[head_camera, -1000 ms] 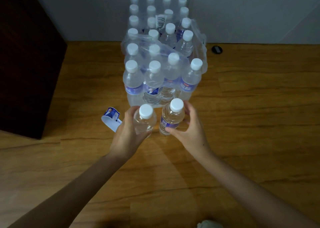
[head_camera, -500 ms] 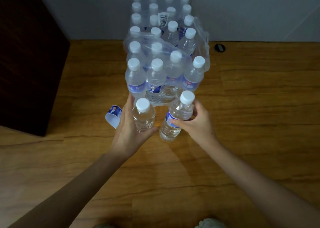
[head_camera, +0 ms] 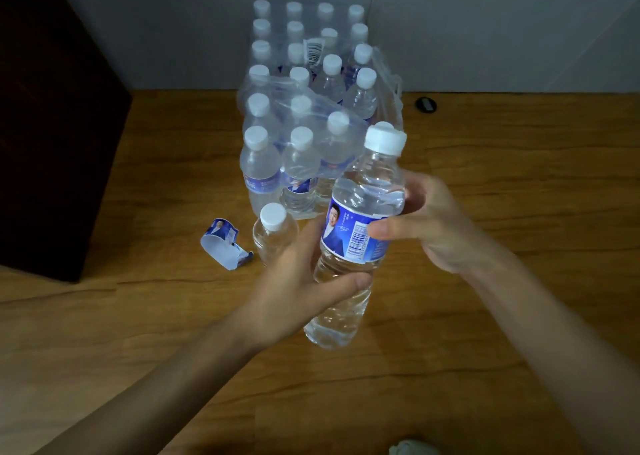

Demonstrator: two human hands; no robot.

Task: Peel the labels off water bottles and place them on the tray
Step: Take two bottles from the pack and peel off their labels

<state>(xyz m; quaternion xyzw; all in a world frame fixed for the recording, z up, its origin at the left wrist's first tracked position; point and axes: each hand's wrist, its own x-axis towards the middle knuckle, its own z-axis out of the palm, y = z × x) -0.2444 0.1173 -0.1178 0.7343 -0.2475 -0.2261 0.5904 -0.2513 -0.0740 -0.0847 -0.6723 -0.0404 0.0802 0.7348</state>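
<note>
A clear water bottle [head_camera: 367,184] with a white cap and a blue label [head_camera: 349,238] is lifted and tilted above the wooden floor. My right hand [head_camera: 433,222] grips its upper part, thumb on the label. My left hand [head_camera: 301,281] wraps the lower body below the label. A bare bottle without a label [head_camera: 273,233] stands on the floor just left of my left hand. A peeled blue-and-white label [head_camera: 221,246] lies curled on the floor further left. No tray is in view.
A torn shrink-wrapped pack of several labelled bottles [head_camera: 298,118] stands behind, against a pale wall. A dark cabinet [head_camera: 52,125] fills the left side. A small black round object [head_camera: 426,104] lies by the wall. Something pale [head_camera: 412,449] shows at the bottom edge.
My right hand lifted the labelled bottle up and toward me. My left hand let go of the bare bottle, which stays standing, and took hold of the labelled bottle's lower part.
</note>
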